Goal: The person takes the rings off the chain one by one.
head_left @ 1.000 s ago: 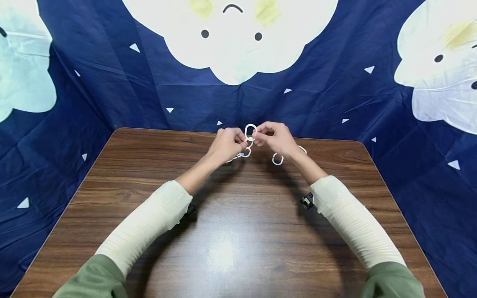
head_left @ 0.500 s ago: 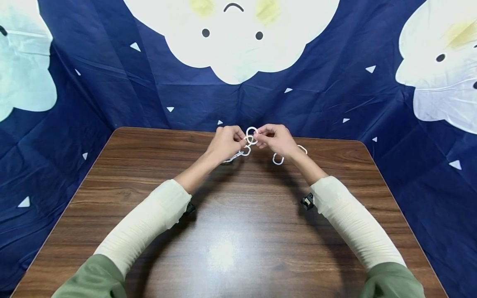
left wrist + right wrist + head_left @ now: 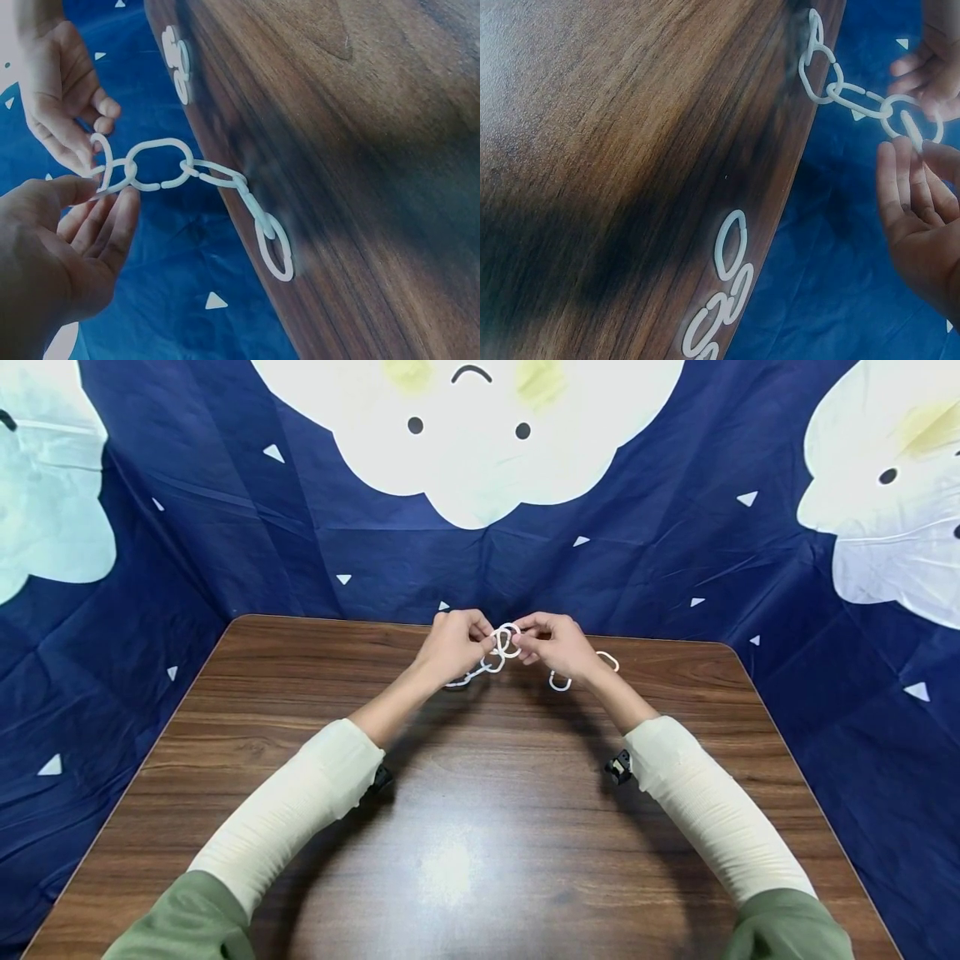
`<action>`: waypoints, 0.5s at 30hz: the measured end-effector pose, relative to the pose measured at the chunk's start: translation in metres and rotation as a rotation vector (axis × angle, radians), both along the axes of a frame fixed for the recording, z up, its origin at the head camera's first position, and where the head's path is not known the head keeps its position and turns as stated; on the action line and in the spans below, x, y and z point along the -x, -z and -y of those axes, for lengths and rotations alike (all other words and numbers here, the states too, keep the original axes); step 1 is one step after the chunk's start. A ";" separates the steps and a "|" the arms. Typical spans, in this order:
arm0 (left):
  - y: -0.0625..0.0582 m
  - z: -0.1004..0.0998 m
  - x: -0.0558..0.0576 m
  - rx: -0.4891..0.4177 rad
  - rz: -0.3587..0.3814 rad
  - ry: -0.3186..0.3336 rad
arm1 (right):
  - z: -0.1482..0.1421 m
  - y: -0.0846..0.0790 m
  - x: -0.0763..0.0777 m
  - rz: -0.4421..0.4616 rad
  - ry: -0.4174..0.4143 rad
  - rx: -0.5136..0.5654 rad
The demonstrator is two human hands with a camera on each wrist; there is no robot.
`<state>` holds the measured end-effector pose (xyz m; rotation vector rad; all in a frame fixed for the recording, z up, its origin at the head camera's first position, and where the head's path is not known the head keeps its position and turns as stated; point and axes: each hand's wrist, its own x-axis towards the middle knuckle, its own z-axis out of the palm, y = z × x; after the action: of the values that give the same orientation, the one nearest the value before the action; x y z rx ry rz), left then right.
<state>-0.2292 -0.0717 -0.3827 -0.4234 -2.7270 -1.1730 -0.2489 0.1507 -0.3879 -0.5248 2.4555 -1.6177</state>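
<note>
Near the table's far edge, my left hand point(image 3: 452, 647) pinches the end link of a white plastic chain point(image 3: 159, 142). From there the chain slopes down, its far end resting on the wood in the left wrist view. My right hand point(image 3: 558, 643) pinches another white link point(image 3: 911, 131) between thumb and fingers. That link crosses the chain's end link, and the two look threaded together. Fingertips cover part of both, so I cannot tell whether the gap in the link is closed. The hands are close together, slightly above the table.
Several loose white links point(image 3: 731, 244) lie by the far edge, partly under the right forearm in the head view. The brown wooden table point(image 3: 480, 777) ends just past the hands. A dark blue cloth point(image 3: 225, 510) with white clouds hangs behind it.
The right hand has lowered slightly, tilting its link down and across the chain's end link. The left hand has risen a little and still pinches the chain.
</note>
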 end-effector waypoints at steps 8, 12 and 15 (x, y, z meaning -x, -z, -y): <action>-0.002 0.001 0.000 0.003 0.017 -0.005 | 0.000 -0.001 -0.002 -0.026 -0.014 -0.029; -0.002 0.001 0.000 -0.003 0.021 0.000 | 0.001 0.000 -0.003 -0.012 -0.011 -0.040; -0.002 0.001 0.000 -0.005 0.016 0.002 | 0.002 0.002 -0.002 -0.004 -0.017 -0.056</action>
<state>-0.2294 -0.0728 -0.3805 -0.4184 -2.7371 -1.1881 -0.2472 0.1488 -0.3899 -0.5406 2.4838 -1.5385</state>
